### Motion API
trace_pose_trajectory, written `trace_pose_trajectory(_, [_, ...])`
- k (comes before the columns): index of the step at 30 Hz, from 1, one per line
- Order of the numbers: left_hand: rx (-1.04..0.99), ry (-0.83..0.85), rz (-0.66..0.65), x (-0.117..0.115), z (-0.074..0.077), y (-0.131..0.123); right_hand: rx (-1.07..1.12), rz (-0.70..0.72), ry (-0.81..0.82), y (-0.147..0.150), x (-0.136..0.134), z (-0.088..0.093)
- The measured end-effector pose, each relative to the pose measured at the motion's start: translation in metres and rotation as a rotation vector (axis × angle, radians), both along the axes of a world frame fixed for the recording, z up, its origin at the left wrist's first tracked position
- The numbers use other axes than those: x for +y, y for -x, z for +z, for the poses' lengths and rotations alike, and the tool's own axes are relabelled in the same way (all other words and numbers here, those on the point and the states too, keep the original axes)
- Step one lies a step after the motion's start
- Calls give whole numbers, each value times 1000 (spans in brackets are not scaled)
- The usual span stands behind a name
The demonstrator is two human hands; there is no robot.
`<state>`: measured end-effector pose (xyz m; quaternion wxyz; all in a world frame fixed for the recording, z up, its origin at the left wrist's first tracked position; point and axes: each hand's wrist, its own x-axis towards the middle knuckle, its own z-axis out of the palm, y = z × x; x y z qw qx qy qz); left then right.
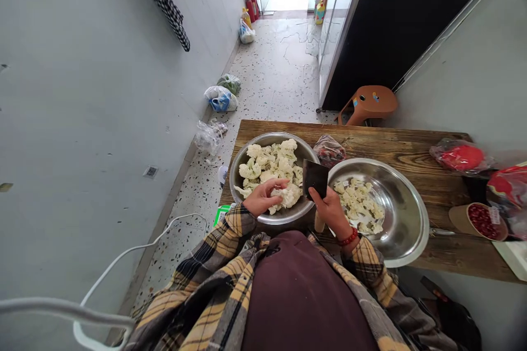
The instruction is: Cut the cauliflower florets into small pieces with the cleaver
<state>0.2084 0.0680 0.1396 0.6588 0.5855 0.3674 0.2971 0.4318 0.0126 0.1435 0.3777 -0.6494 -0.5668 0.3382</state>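
Note:
My left hand (265, 197) is over the near side of a steel bowl (305, 210) heaped with cauliflower (272, 160). Its thumb and fingers curve around a large white cauliflower piece (289, 197). In my right hand (331, 212) is a cleaver (315, 178), its dark, wide blade upright between the two bowls, with the wooden handle's end showing below my palm. A second, wider steel bowl (405, 211) stands to the right, with small cauliflower pieces (359, 203) mostly on its left side.
Both bowls stand on a wooden table (395, 145). Behind them lies a bagged bundle (329, 149). A red item in plastic (463, 158) and a tub of red pieces (486, 222) are at the right. Beyond the table stands an orange stool (376, 101).

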Motion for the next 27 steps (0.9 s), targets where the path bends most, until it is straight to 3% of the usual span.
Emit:
trace_pose_trajectory(4, [-56,37,98,1,2,-5,129,101,105,0,-3,18])
trace_pose_trajectory(9, [-66,-24,122,5,2,-14,146,169,135,7,-6,25])
trace_pose_trajectory(14, [-158,236,137,2,4,-24,252,151,193,12,-11,29])
trace_pose_trajectory(17, [-193,360,221,-1,8,-31,284,119,211,11,-11,32])
trace_pose_trajectory(27, [-95,524,391,-4,21,-51,100,119,116,-6,-11,35])
